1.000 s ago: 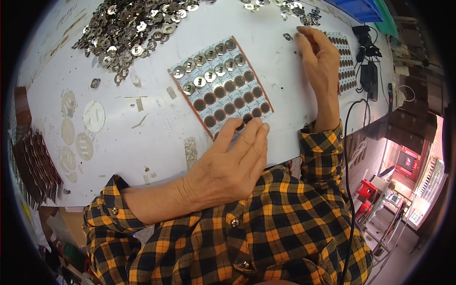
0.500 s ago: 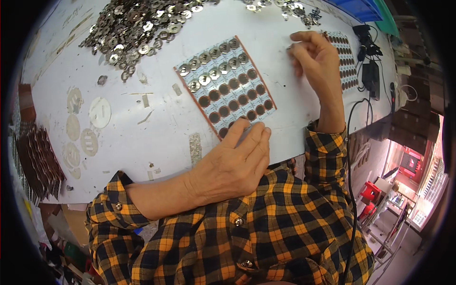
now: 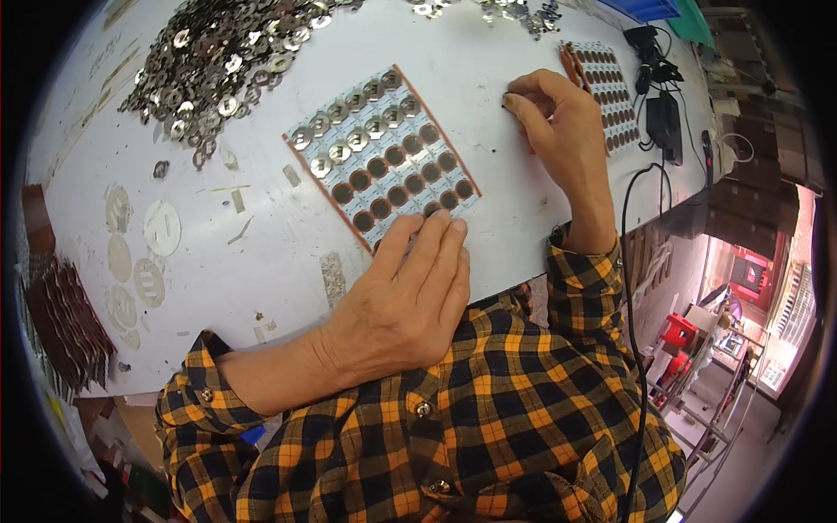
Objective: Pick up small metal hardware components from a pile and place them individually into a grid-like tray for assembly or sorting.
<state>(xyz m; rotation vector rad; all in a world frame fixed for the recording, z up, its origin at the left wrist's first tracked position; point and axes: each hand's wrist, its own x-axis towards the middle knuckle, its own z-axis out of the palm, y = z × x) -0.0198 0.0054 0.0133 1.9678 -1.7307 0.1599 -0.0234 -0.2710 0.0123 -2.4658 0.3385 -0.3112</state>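
Note:
A light blue panel of small circuit boards (image 3: 382,185) with brown edge strips lies slanted on the white table. Dark round spots fill its nearer rows, while shiny silver metal clips (image 3: 357,139) sit on its two far rows. My left hand (image 3: 403,283) rests with its fingers stretched out over the panel's near edge, hiding that corner. Right of the panel, my right hand (image 3: 558,122) hovers with thumb and forefinger drawn together. Something small and dark shows at the thumb tip, too small to make out.
A large heap of loose metal clips (image 3: 222,65) covers the far left, with a smaller pile (image 3: 523,16) farther right. Another panel (image 3: 613,96) lies beyond my right hand, beside a black adapter (image 3: 664,126) and cables. Brown strips (image 3: 65,318) are stacked at the left edge.
The whole view has shifted, so the table's contents sit farther left. My right hand's fingers have curled closer together. My left fingers look straighter, still at the panel's near edge.

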